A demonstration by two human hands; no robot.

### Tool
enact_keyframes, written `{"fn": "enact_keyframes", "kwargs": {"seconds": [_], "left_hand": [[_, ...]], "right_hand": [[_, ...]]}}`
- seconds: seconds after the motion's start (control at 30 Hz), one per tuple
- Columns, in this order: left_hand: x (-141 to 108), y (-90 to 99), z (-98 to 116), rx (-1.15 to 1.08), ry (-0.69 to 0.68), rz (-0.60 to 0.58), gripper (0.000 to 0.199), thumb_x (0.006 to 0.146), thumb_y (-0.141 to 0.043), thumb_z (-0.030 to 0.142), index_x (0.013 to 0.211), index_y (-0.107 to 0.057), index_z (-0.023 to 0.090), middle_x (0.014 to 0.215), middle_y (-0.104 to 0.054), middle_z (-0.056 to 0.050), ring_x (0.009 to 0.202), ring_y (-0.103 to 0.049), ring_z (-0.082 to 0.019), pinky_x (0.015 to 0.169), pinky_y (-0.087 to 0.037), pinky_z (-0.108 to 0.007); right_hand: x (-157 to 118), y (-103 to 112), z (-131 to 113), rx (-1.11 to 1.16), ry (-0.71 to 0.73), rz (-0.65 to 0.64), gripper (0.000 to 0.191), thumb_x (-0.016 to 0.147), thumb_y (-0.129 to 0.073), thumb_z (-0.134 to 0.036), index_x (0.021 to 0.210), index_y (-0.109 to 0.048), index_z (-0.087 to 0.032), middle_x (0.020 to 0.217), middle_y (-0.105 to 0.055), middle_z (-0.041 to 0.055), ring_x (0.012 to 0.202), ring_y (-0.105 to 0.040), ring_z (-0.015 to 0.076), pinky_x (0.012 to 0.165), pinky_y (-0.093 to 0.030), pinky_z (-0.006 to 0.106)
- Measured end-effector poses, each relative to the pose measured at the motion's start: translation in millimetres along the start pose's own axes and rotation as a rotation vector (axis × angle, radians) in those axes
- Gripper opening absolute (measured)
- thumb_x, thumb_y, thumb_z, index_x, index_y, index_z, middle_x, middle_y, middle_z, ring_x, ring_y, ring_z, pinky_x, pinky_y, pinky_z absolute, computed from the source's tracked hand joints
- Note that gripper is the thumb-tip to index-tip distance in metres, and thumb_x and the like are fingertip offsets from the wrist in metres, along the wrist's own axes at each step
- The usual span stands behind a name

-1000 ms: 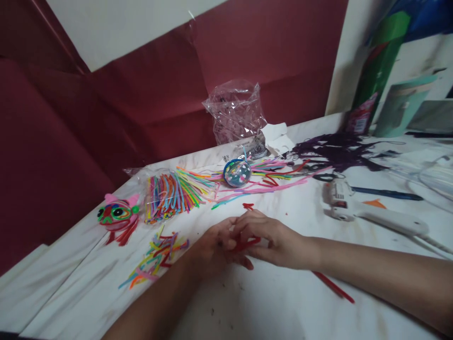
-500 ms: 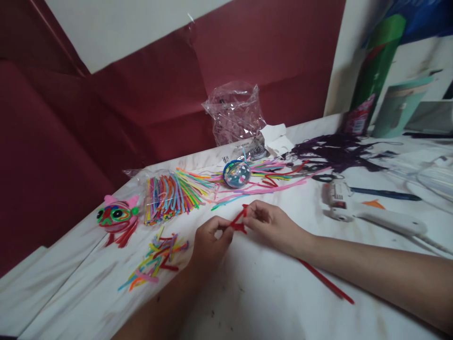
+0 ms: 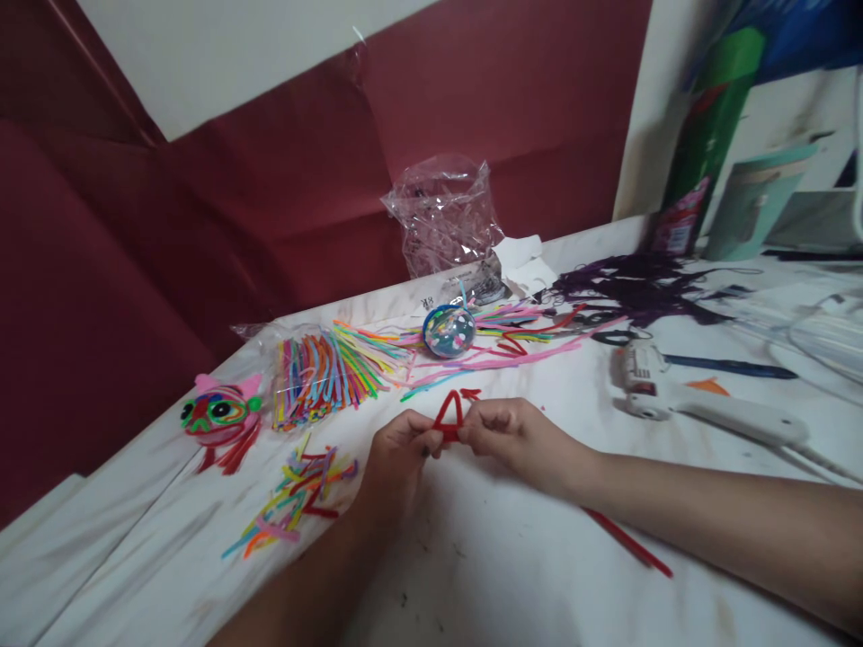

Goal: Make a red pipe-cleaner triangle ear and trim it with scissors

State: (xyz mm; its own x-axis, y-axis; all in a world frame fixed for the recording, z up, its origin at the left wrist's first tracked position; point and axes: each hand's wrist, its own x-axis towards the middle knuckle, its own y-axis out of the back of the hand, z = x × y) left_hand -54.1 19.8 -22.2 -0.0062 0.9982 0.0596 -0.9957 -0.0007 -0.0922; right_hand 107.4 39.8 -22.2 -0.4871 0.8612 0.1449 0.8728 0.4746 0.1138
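Right hand (image 3: 509, 429) has dropped level with left hand (image 3: 401, 449); red pipe-cleaner triangle (image 3: 450, 434) now apex-up. Both hands' fingers (image 3: 480, 440) pinch its base corners (light pressure should keep sides straight).

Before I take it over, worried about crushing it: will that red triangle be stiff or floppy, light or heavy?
The red triangle is probably light, being thin with an open middle. It seems fairly stiff: its peak stands clear of the left hand and right hand. Its bent corners suggest a squeeze could fold it.
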Motion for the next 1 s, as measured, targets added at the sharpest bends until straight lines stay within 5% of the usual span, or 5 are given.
{"fn": "enact_keyframes", "kwargs": {"seconds": [0.17, 0.33, 0.57, 0.77, 1.0], "left_hand": [[1, 2.4, -1, 0.042, 0.003, -0.047, 0.016, 0.058, -0.071, 0.025, 0.063, -0.061, 0.013, 0.051, -0.054, 0.003, 0.049, -0.043, -0.008, 0.051, -0.031, -0.021], [0, 1.9, 2, 0.102, -0.039, 0.016, 0.023, 0.061, -0.069, 0.028, 0.051, -0.054, 0.014, 0.046, -0.047, 0.005, 0.046, -0.037, -0.007, 0.05, -0.028, -0.021], [1, 4.4, 1, 0.052, 0.003, -0.008, 0.023, 0.063, -0.066, 0.031, 0.053, -0.054, 0.014, 0.048, -0.048, 0.004, 0.047, -0.038, -0.007, 0.051, -0.029, -0.021], [2, 4.5, -4, 0.115, -0.024, -0.045, 0.022, 0.062, -0.067, 0.028, 0.052, -0.053, 0.014, 0.05, -0.047, 0.004, 0.05, -0.04, -0.008, 0.053, -0.03, -0.021], [1, 4.0, -2, 0.168, -0.002, -0.019, 0.024, 0.062, -0.066, 0.03, 0.05, -0.052, 0.014, 0.049, -0.046, 0.004, 0.049, -0.038, -0.008, 0.051, -0.029, -0.021]], "right_hand": [[0, 0, 4, -0.037, 0.049, 0.021, 0.022, 0.073, -0.052, -0.027, 0.055, -0.043, -0.017, 0.049, -0.034, -0.0067, 0.045, -0.029, 0.0063, 0.042, -0.023, 0.019], [-1, 0, 5, -0.01, 0.009, 0.029, 0.02, 0.072, -0.055, -0.028, 0.058, -0.045, -0.017, 0.049, -0.037, -0.0069, 0.045, -0.031, 0.0066, 0.042, -0.024, 0.02], [4, 6, 5, 0.178, 0.052, -0.024, 0.023, 0.081, -0.049, -0.033, 0.07, -0.055, -0.014, 0.069, -0.055, 0.0006, 0.068, -0.049, 0.0111, 0.067, -0.037, 0.025], [8, 3, 18, 0.35, -0.03, -0.069, 0.025, 0.073, -0.061, -0.038, 0.071, -0.055, -0.014, 0.067, -0.057, 0.0009, 0.06, -0.048, 0.01, 0.058, -0.035, 0.024], [8, 3, 14, 0.259, -0.071, -0.052, 0.031, 0.07, -0.062, -0.044, 0.067, -0.053, -0.014, 0.059, -0.051, -0.0025, 0.052, -0.039, 0.0073, 0.051, -0.028, 0.022]]}}
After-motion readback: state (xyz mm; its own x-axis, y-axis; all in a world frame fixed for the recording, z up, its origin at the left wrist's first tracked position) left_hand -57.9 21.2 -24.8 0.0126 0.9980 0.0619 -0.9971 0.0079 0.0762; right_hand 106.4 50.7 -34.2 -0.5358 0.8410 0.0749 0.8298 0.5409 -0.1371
